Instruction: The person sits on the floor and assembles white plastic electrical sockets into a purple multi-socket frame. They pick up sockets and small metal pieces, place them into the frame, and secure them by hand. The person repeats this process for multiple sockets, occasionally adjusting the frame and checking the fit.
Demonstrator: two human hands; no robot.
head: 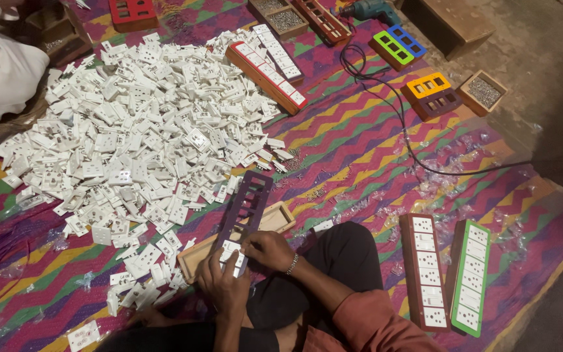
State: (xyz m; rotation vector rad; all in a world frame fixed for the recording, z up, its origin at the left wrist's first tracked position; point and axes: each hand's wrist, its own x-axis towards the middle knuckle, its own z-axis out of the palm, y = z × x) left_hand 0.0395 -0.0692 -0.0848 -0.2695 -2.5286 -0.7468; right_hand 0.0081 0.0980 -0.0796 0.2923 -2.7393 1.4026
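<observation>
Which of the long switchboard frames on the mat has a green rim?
The filled board with the green rim at far right, lying beside the dark-rimmed filled board; no other long board is green.

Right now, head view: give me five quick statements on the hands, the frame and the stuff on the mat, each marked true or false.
1. Both hands, left and right, are on the dark purple frame. True.
2. The frame's slots are all filled with white sockets. False: only the near end holds white pieces; the rest are open.
3. A large pile of white socket modules lies left of the frame. True.
4. The drill is in the right hand. False: it lies at the far edge of the mat.
5. The green-edged strip lies right of the person's knee. True.
</observation>
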